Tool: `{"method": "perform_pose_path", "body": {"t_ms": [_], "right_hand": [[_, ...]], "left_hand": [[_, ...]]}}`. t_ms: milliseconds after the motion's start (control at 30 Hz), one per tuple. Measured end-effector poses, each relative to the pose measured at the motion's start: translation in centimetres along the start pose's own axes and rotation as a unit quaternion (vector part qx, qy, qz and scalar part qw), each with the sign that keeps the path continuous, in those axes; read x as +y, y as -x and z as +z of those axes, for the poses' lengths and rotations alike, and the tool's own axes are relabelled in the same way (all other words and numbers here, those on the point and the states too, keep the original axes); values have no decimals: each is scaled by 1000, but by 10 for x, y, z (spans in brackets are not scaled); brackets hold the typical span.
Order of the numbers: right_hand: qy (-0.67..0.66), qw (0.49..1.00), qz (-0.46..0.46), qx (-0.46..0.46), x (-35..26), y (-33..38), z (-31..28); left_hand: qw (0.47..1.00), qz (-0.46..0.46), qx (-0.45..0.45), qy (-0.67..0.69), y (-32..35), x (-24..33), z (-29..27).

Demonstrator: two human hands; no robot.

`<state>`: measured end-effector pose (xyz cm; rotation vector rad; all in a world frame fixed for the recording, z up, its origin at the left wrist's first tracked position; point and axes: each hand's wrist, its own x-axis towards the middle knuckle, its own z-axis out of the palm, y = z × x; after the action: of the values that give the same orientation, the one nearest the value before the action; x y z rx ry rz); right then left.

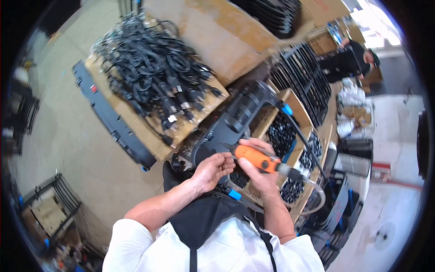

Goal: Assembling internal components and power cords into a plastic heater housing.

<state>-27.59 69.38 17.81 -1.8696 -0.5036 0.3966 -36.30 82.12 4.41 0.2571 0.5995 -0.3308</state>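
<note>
My right hand [260, 174] is wrapped round an orange power screwdriver [253, 157] with a pale hose at its back end. The driver's tip points left, over the near end of a long black plastic housing [226, 124] with vent slots. My left hand [212, 172] is beside that tip, its fingers curled together at the housing's near end. Whatever those fingers may pinch is too small or hidden to name. Right of the housing, a wooden compartment box [297, 111] holds many small black parts [282, 133].
A heap of black cables [154, 68] covers a cardboard-topped surface at the left, with a long dark plastic bar [108, 115] along its edge. Black racks [303, 81] stand at the far right, near another person [346, 61]. Dark bins [335, 204] sit at the right.
</note>
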Motion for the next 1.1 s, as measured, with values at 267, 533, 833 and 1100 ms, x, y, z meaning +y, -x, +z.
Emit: {"method": "perform_pose_path", "body": {"t_ms": [267,533,833,1100], "right_hand": [[-147,895,53,417,4,142,-110],[-201,758,116,609,38,332,-91],[-541,397,266,692,260,413,-39],[-606,449,290,589,413,330,-57]], "left_hand": [[985,-40,-90,-143,-93,-33,78],[802,148,-164,-554,-149,-78,99],[413,12,-279,-867,-57,-103,72],[235,-111,-121,-958,-35,-152,90]]}}
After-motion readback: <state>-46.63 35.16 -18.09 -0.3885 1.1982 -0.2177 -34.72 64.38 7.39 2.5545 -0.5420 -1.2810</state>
